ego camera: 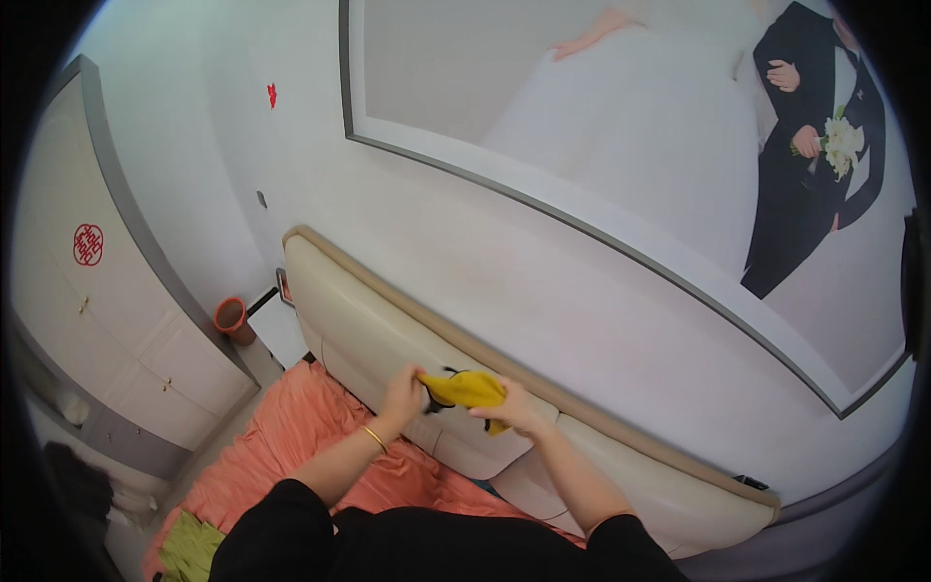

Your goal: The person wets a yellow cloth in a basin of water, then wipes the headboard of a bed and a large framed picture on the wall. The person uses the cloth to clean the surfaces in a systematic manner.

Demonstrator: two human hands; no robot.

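Note:
A yellow cloth [469, 388] with dark edging is held up between my two hands, in front of the cream padded headboard [378, 309]. My left hand [405, 396] grips its left end, where dark and pale parts of it hang below the fingers. The right end is pinched in my right hand [518, 415], and a yellow fold droops beneath it. What kind of cloth item it is, I cannot tell. Below my hands a coral-pink bedsheet [291, 444] lies rumpled over the bed.
A bedside table [280, 331] with a small picture frame [284, 285] stands left of the headboard, beside a brown bin [233, 320]. A white wardrobe [124, 320] lines the left. A large framed photograph [618, 138] hangs above. Green cloth [189, 542] lies on the bed's near left.

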